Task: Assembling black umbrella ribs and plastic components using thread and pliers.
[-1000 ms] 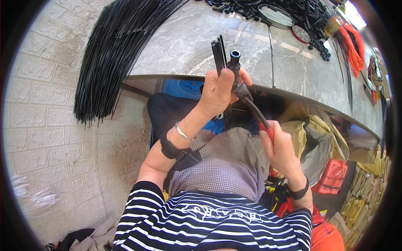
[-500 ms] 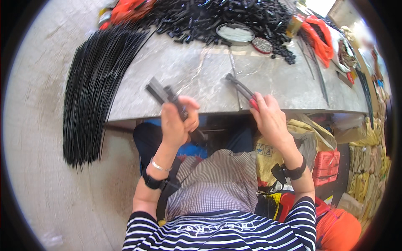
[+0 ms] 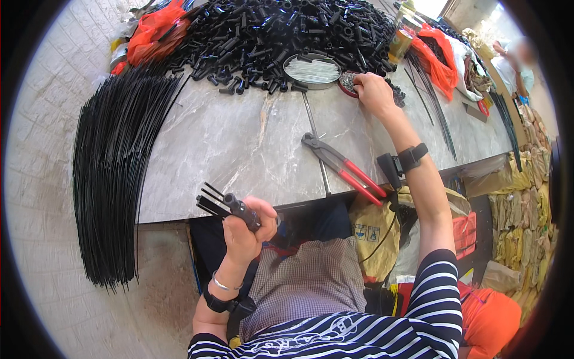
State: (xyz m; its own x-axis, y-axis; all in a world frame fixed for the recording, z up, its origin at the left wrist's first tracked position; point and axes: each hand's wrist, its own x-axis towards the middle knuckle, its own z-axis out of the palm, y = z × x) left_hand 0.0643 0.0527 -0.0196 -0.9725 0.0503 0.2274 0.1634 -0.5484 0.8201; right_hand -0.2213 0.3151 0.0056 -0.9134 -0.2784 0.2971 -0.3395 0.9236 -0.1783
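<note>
My left hand [image 3: 254, 221] is closed round a black ribbed tube [image 3: 238, 209], just in front of the table edge. Several thin black rods [image 3: 209, 197] stick out beside the tube from the same grip. At the far side of the table my right hand [image 3: 376, 93] reaches into a small round red dish [image 3: 343, 85] of tiny grey bits. Its fingertips are pinched together there, and what they hold is hidden. Between the hands a pair of end-cutting pincers [image 3: 344, 167] lies on the table, its red handles reaching over the front edge.
A heap of black plastic tubes [image 3: 239, 36] covers the back of the table. Near it stands a round tin [image 3: 312, 72] of thin pale rods. A thick bundle of long black rods [image 3: 113, 173] overhangs the left edge. Orange bags [image 3: 442, 60] lie back right.
My right hand has laid the pincers down and moved away to the red dish. My left hand has come nearer to me, still holding the black tube and rods.
</note>
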